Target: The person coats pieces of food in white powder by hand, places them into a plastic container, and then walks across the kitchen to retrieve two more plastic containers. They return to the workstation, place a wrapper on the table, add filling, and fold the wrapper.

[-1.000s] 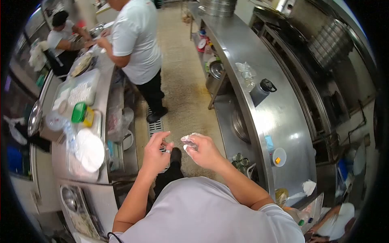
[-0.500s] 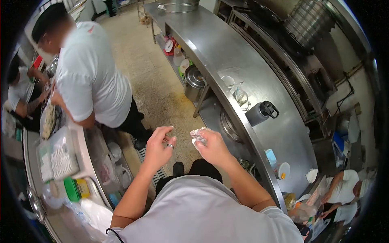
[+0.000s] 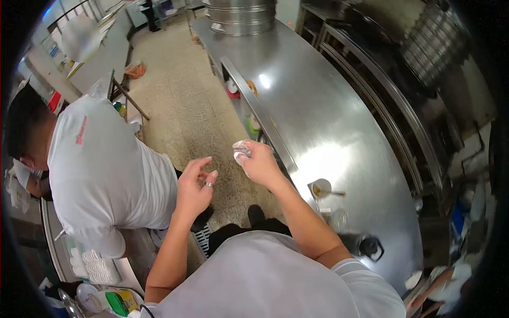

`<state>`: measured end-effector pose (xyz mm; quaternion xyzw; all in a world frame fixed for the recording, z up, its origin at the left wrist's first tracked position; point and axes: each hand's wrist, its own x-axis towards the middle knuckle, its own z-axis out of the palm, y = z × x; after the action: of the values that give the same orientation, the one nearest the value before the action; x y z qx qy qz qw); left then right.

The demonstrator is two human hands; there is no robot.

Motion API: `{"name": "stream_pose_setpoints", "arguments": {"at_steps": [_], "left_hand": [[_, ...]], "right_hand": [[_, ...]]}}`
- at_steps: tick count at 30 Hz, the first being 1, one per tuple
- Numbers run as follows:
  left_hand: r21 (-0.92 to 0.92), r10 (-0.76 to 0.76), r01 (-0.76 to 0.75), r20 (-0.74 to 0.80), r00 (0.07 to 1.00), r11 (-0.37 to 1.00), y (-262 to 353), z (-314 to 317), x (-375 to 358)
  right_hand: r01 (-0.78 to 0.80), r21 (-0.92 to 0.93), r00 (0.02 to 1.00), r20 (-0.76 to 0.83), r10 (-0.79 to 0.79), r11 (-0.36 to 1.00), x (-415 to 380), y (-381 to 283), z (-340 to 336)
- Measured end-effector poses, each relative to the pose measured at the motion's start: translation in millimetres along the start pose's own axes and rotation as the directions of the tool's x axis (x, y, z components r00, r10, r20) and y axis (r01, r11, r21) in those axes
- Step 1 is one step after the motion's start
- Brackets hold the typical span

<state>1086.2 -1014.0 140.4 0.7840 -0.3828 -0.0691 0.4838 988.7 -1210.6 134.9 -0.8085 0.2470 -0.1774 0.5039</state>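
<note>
My left hand (image 3: 195, 191) is held up in front of me, above the floor. It wears a ring, its fingers are loosely curled and apart, and nothing is in it. My right hand (image 3: 258, 163) is raised near the edge of the steel counter (image 3: 366, 153). White powder or paste coats its thumb and fingertips, which are bent with a small gap between them; I can make out no object there. Neither hand touches anything else.
A person in a white shirt (image 3: 111, 169) leans over the left worktop. On the steel counter stand a stacked steamer (image 3: 241, 16), a cup with a spoon (image 3: 321, 188) and a dark bottle (image 3: 366, 245). White pieces in a tray (image 3: 95, 267) and a green-lidded tub (image 3: 121, 302) sit lower left.
My view has shifted forward along the aisle, and the counter's bottle and cup now appear lower. The person on the left appears closer and bends lower. My right hand is higher.
</note>
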Motion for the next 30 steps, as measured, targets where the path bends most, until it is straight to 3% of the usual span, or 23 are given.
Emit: {"name": "stream_pose_setpoints", "arguments": {"at_steps": [5, 6, 8, 9, 11, 17, 23, 26, 30], "left_hand": [[-0.036, -0.23, 0.228, -0.182, 0.956, 0.973, -48.1, -38.9, 50.0], [0.044, -0.191, 0.207, -0.244, 0.951, 0.977, -63.7, -43.5, 60.7], [-0.026, -0.271, 0.275, -0.291, 0.918, 0.961, -95.8, -49.8, 81.7], [-0.06, -0.302, 0.299, -0.311, 0.901, 0.952, -111.0, -52.3, 95.5], [-0.024, -0.355, 0.368, -0.331, 0.874, 0.929, -137.6, -55.9, 120.8], [-0.174, -0.446, 0.412, -0.406, 0.798, 0.895, -198.9, -67.4, 209.3], [-0.21, -0.5, 0.46, -0.487, 0.716, 0.863, -244.5, -85.6, 309.4], [-0.24, -0.537, 0.495, -0.552, 0.638, 0.835, -278.4, -97.6, 366.4], [-0.164, -0.519, 0.527, -0.557, 0.648, 0.834, -316.1, -117.9, 465.6]], "right_hand": [[0.129, 0.091, 0.959, 0.242, -0.147, 0.988, 127.5, -13.6, 70.9], [0.193, 0.034, 0.934, 0.301, -0.194, 0.981, 148.0, -18.8, 85.8], [0.242, -0.038, 0.875, 0.441, -0.201, 0.97, 187.7, -31.3, 106.7], [0.278, 0.007, 0.862, 0.44, -0.253, 0.961, 209.0, -29.8, 121.6], [0.236, 0.052, 0.832, 0.505, -0.229, 0.97, 253.1, -27.1, 144.3], [0.302, -0.037, 0.733, 0.647, -0.207, 0.953, 388.7, -5.8, 191.6], [0.259, -0.117, 0.714, 0.692, -0.108, 0.959, 525.2, -7.9, 212.5], [0.167, -0.051, 0.669, 0.739, -0.075, 0.985, 606.7, -7.2, 239.1], [0.093, 0.029, 0.635, 0.768, -0.081, 0.995, 726.2, 17.8, 299.4]]}}
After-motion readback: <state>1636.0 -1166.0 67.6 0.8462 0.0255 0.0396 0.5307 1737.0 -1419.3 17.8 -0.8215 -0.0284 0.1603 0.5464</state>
